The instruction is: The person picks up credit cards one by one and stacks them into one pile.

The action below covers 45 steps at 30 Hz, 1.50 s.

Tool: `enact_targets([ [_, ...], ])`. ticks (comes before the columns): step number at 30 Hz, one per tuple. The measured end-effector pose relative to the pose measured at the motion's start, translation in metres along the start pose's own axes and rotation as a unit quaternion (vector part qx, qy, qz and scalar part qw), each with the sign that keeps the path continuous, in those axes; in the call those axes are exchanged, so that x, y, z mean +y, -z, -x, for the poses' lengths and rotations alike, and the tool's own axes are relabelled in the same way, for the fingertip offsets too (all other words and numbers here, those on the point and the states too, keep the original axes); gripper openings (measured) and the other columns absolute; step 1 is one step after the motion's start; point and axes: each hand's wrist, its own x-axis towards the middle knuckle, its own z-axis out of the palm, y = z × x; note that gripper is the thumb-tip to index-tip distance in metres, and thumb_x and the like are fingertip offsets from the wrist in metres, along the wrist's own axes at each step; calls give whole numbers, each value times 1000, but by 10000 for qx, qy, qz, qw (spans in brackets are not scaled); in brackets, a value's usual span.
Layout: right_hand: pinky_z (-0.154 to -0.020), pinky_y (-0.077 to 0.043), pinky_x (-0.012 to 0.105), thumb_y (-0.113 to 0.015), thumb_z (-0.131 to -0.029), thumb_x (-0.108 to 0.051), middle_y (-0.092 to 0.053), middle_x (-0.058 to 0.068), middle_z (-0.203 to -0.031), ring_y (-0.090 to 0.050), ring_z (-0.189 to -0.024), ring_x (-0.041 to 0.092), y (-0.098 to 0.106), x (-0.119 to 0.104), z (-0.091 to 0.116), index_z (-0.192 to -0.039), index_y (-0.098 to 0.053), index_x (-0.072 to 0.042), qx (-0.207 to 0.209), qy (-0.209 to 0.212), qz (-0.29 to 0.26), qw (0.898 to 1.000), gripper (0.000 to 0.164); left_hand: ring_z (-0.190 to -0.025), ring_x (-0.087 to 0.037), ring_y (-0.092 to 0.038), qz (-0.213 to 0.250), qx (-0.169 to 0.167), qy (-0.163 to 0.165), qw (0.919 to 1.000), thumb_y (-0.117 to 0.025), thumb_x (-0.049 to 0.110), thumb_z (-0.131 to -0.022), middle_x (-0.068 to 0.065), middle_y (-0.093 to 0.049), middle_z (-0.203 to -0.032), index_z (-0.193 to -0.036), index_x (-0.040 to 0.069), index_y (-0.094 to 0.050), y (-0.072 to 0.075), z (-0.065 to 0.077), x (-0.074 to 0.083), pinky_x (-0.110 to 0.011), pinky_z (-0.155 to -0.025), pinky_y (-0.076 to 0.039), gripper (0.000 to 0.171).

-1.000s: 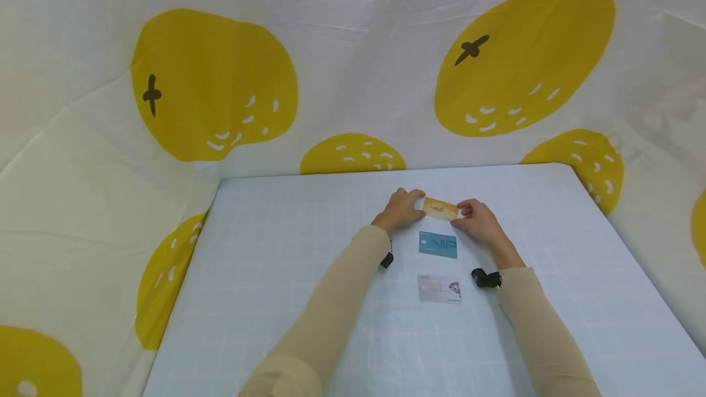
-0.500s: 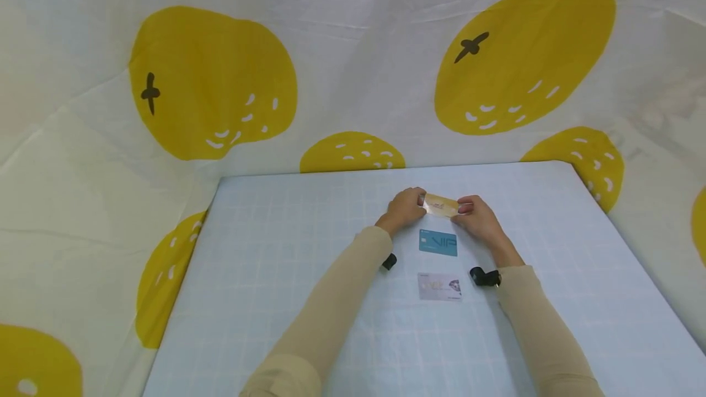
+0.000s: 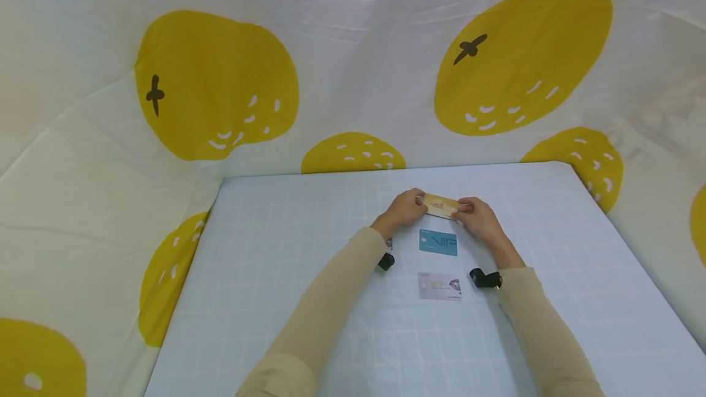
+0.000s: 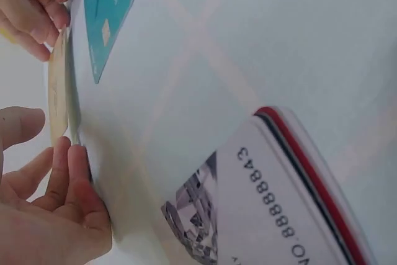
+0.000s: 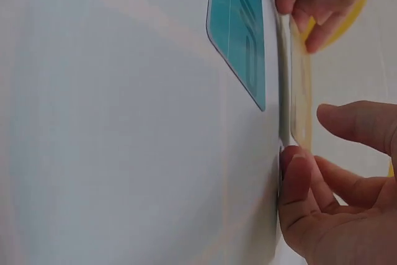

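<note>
A gold-yellow card point(image 3: 440, 206) spans the gap between my two hands at the far part of the table. My left hand point(image 3: 406, 207) holds its left end and my right hand point(image 3: 478, 220) holds its right end, thumb and fingers at the edges. In the left wrist view the card point(image 4: 57, 91) appears edge-on, slightly off the cloth. Just nearer lies a teal VIP card point(image 3: 438, 242), flat and untouched. A pale silver-pink card point(image 3: 439, 287) lies below that one. Partly hidden under my left wrist is another pale card point(image 4: 242, 215) with a gem picture and a number.
Pale checked cloth point(image 3: 287, 262) covers the table. Behind its far edge hangs a white sheet point(image 3: 364, 66) printed with large yellow fruit. Black wrist cameras, such as the right one point(image 3: 485, 278), sit close above the cloth.
The gold-yellow card has tilted and risen slightly between my hands, its glare coming and then fading. Both hands stay nearly in place, and the other cards have not moved.
</note>
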Motion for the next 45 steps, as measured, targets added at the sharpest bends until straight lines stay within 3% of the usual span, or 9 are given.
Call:
enact_targets([
  [9, -101, -43, 53, -61, -98, -23, -48, 26, -136, -47, -124, 40, -1, -8, 9, -148, -41, 0, -28, -44, -291, 9996, 58, -115, -18, -57, 842, -258, 396, 9953, -58, 27, -100, -2, -61, -130, -138, 21, -58, 11, 7, -6, -39, -102, -46, 38],
  [16, -102, -42, 54, -61, -98, -26, -48, 25, -136, -46, -124, 40, -6, -14, 15, -148, -42, -2, -41, 113, -423, 9990, 58, -93, -16, -59, 1453, -375, 701, 9862, -58, 27, -100, 1, -64, -102, -136, 21, -60, 20, 12, -13, -36, -91, -47, 37],
  [21, -100, -44, 52, -61, -98, -26, -49, 24, -135, -48, -122, 40, -12, -17, 19, -147, -42, -2, -141, 298, -560, 9979, 57, -83, -14, -62, 1689, -296, 794, 9820, -57, 30, -101, 2, -64, -96, -134, 22, -62, 23, 19, -21, -34, -86, -46, 34],
  [28, -96, -49, 46, -62, -99, -24, -51, 23, -132, -53, -117, 37, -22, -24, 26, -146, -45, -2, -220, 463, -787, 9956, 54, -86, -17, -64, 2272, -228, 426, 9726, -54, 24, -103, -1, -67, -99, -132, 17, -62, 35, 35, -37, -30, -84, -53, 31],
  [35, -94, -51, 44, -63, -99, -27, -54, 21, -129, -58, -112, 35, -35, -33, 31, -144, -47, -4, -332, 541, -836, 9945, 53, -86, -17, -63, 2087, -311, 231, 9772, -51, 22, -103, -1, -68, -97, -133, 14, -62, 50, 48, -51, -30, -83, -51, 33],
  [45, -85, -51, 37, -63, -99, -28, -58, 19, -125, -62, -105, 31, -50, -44, 39, -142, -50, -4, -466, 800, -732, 9930, 50, -82, -15, -65, 2224, -155, 46, 9748, -55, 16, -100, -5, -70, -95, -128, 8, -65, 61, 60, -71, -28, -78, -56, 31],
])
